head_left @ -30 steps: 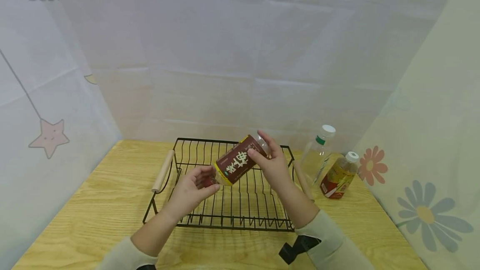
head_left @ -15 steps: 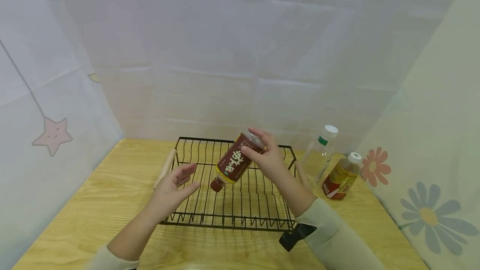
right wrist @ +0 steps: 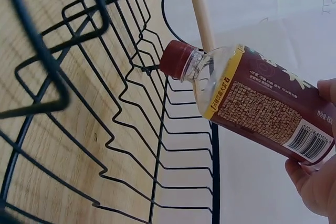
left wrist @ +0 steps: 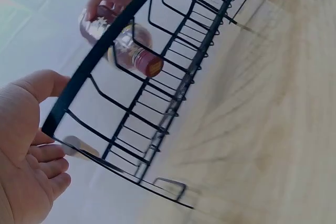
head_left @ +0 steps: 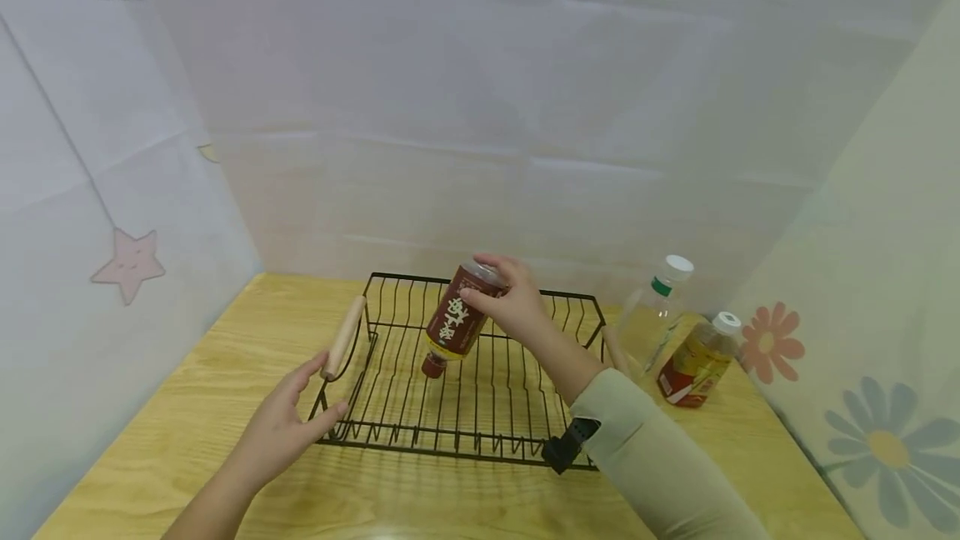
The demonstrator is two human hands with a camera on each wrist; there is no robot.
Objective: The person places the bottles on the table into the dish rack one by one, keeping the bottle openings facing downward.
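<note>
My right hand (head_left: 512,300) grips a plastic bottle (head_left: 454,315) near its base. Cap-down and tilted, the bottle hangs over the black wire dish rack (head_left: 525,390). Its label is dark maroon with white characters and a yellow band, and the cap is dark red. In the right wrist view the bottle (right wrist: 262,103) shows a barcode, its cap close over the rack's wires. My left hand (head_left: 281,423) is at the rack's front left corner, fingers apart, fingertips beside the wooden handle (head_left: 345,338). From the left wrist, that hand (left wrist: 31,150) appears right at the rack's frame, palm exposed.
Right of the rack stand a clear bottle (head_left: 647,319) with a white cap and green neck band, and a bottle of amber drink (head_left: 699,361) with a red and yellow label. Pale printed curtains (head_left: 480,148) enclose the wooden table (head_left: 172,415) at the back and sides.
My left hand has let go of the bottle's cap end and moved left to the rack's corner. My right hand has shifted left slightly, tipping the bottle steeper, cap downward.
</note>
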